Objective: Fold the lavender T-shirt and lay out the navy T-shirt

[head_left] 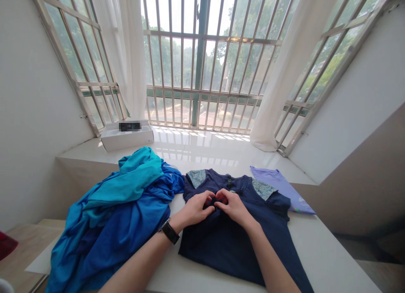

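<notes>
A dark navy short-sleeved shirt (228, 238) lies front up on the white surface, with patterned teal patches at its shoulders. Over the upper chest, just below the neckline, my left hand (202, 206) and my right hand (232, 206) meet with curled fingers. Both pinch the shirt's front between thumb and fingertips; the exact bit of cloth is mostly hidden by the fingers. A black watch (170, 231) is on my left wrist.
To the left a heap of blue and teal clothes (126, 212) hangs over the edge. A folded lavender garment (284, 187) lies at the right. Behind stand a white box (126, 139), white curtains (268, 115) and a barred window (202, 65).
</notes>
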`<state>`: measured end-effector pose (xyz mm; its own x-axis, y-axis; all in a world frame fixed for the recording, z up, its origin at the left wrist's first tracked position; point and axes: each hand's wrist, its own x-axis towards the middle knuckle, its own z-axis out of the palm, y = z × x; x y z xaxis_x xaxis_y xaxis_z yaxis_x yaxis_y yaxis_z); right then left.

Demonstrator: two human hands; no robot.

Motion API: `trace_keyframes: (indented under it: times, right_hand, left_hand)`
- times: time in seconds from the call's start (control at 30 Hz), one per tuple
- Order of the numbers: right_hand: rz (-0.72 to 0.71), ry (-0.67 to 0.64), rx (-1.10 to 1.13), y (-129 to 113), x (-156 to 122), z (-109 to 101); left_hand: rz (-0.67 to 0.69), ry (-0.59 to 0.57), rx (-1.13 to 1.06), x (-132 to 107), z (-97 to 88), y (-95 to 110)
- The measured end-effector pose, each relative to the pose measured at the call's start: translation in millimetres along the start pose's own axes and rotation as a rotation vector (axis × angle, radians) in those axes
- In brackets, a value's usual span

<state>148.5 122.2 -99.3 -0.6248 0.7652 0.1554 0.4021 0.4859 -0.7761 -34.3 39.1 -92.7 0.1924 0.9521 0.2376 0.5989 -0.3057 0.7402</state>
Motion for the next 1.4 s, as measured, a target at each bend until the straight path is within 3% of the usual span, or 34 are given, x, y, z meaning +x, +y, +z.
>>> trace_keyframes:
  times: [0.23, 0.47, 0.67, 0.87, 1.03, 1.13, 1.27, 1.4]
  right_hand:
    - [0.014, 0.035, -0.107, -1.0, -0.4, -0.9]
    - [0.035, 0.004, -0.071, -2.5, -3.0, -7.8]
    - [0.039, 0.115, -0.115, -6.5, -2.7, -14.6]
    - [0.056, 0.058, -0.181, -10.3, -3.5, -13.6]
    - [0.082, 0.001, -0.34, -8.1, -5.1, -17.6]
    - [0.092, 0.024, -0.439, -7.8, -6.8, -21.1]
    - [0.107, 0.025, -0.459, -9.3, -8.6, -25.5]
    - [0.128, -0.014, -0.442, -8.6, -9.2, -28.4]
  left_hand:
    - [0.013, 0.038, 0.022, 0.5, 7.5, -1.8]
    - [0.007, 0.018, 0.212, -3.5, 12.2, 7.1]
    - [0.001, -0.012, 0.256, -3.8, 12.9, 11.6]
    - [0.123, -0.09, 0.196, -5.4, 14.4, 13.0]
    - [0.199, -0.135, 0.207, -3.1, -1.5, 12.3]
    - [0.121, 0.003, 0.356, 1.7, -19.9, 1.2]
    - [-0.141, 0.215, 0.581, 6.1, -38.8, -18.3]
    - [-0.298, 0.266, 0.745, 5.5, -39.3, -27.8]
